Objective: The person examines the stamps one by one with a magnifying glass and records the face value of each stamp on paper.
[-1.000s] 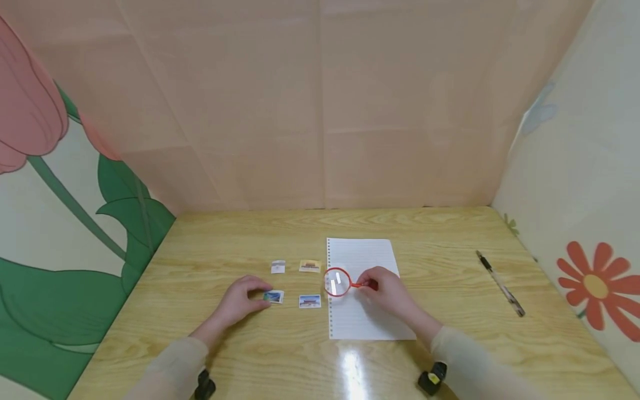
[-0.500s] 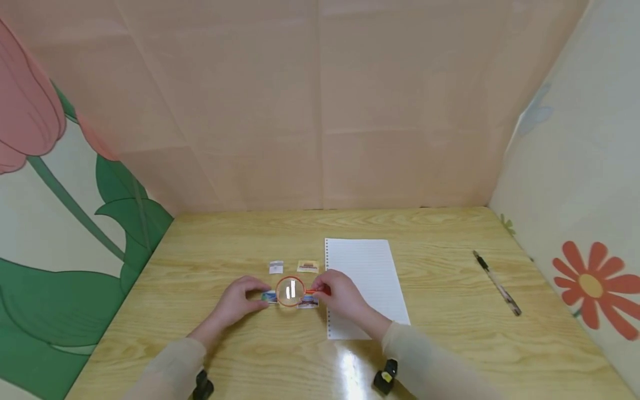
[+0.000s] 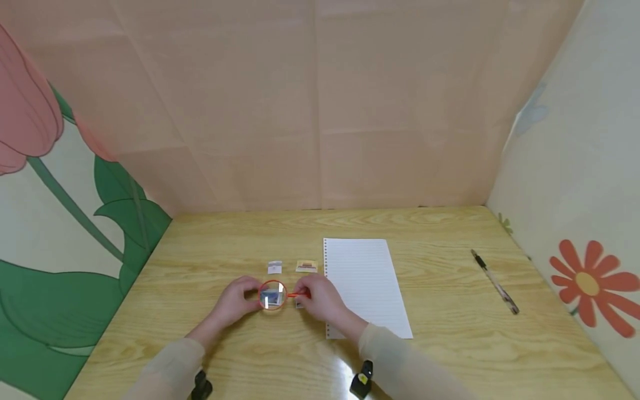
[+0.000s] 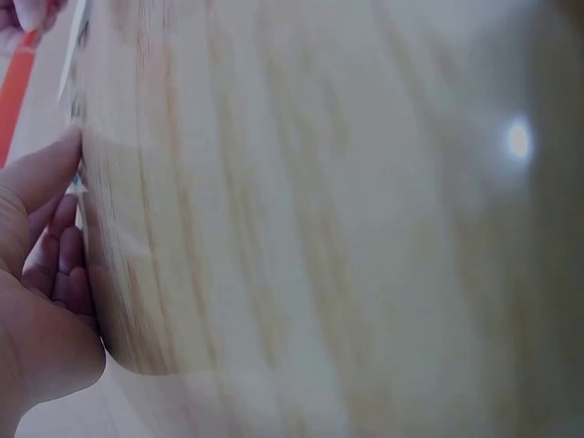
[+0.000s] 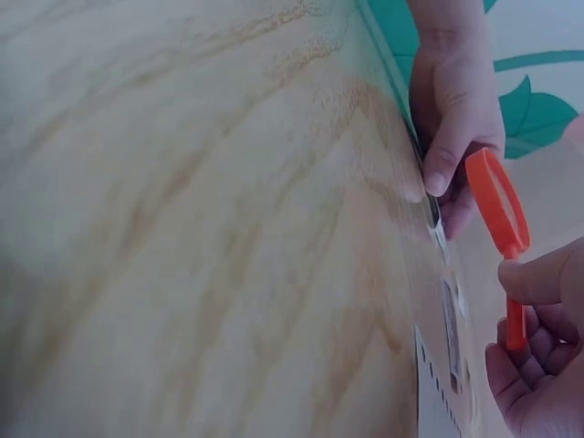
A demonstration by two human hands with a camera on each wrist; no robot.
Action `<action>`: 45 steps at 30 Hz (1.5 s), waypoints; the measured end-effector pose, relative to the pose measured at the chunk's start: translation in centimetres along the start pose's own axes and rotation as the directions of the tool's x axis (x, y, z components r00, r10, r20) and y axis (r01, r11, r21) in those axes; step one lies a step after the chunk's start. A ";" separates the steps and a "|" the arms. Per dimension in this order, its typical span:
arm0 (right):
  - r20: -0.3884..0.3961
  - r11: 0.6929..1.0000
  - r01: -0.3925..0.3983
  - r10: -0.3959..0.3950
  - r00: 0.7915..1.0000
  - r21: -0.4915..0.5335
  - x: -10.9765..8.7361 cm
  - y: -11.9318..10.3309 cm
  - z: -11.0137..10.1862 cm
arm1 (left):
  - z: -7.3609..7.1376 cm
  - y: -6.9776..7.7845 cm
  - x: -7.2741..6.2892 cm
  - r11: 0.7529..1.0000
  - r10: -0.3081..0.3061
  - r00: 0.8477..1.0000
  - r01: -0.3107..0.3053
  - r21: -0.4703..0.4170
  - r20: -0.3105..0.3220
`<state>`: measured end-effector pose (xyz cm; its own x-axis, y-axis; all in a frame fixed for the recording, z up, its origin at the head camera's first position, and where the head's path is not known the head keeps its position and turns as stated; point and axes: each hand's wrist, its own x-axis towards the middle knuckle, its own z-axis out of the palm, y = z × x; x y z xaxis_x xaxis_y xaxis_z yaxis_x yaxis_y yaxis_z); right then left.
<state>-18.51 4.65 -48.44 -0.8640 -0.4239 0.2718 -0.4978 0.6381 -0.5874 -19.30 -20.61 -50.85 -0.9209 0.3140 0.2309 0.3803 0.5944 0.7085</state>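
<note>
My right hand pinches the thin handle of a red-rimmed magnifying glass between thumb and fingers. In the head view its round lens lies over a small blue-and-green stamp, which shows through the glass. At that stamp's left end, my left hand has thumb and finger on its edges, holding it at the table. In the right wrist view the glass is raised above the tabletop, close to the left thumb. Another stamp is mostly hidden beneath my right hand.
Behind the hands lie a whitish stamp and a yellow stamp. A lined sheet of paper with punched holes lies to their right. Farther right is a pen. Covered walls enclose the wooden table at back and sides.
My right hand has carried the magnifying glass leftward from over the paper's edge, past one stamp, to the blue-and-green stamp. My left hand has stayed at that stamp.
</note>
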 end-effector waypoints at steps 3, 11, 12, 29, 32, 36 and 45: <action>-0.004 1.000 0.001 -0.001 1.000 -0.008 0.1 0.0 0.2 | 0.0 -0.1 0.0 1.000 0.006 1.000 -0.006 0.000 0.001; 0.015 0.999 -0.009 0.010 1.000 -0.034 0.3 0.2 0.7 | 0.0 -0.2 0.1 1.000 0.003 1.000 -0.003 0.000 0.010; 0.012 1.000 -0.008 0.008 1.000 -0.028 0.3 0.1 0.7 | -0.1 -0.2 0.1 1.000 0.001 1.000 -0.001 -0.001 0.011; 0.006 1.000 -0.017 0.017 1.000 -0.014 0.1 0.2 0.6 | 0.1 -0.4 0.0 0.999 0.039 0.999 -0.039 -0.010 -0.007; -0.001 1.000 -0.018 0.018 1.000 -0.015 0.1 0.1 0.5 | 0.1 -0.4 0.0 0.999 0.035 0.999 -0.035 -0.012 -0.006; -0.025 1.000 -0.013 0.013 1.000 -0.012 0.1 0.0 0.4 | 0.1 -0.4 0.0 0.999 0.040 0.999 -0.040 -0.017 -0.007; -0.027 1.000 -0.014 0.014 1.000 -0.004 0.1 0.0 0.4 | 0.1 -0.4 0.0 0.998 0.058 0.998 -0.058 -0.005 -0.010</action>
<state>-18.61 4.31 -48.75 -0.8726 -0.3972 0.2844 -0.4860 0.6464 -0.5882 -19.45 -20.79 -51.19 -0.8982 0.3407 0.2777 0.4325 0.5719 0.6971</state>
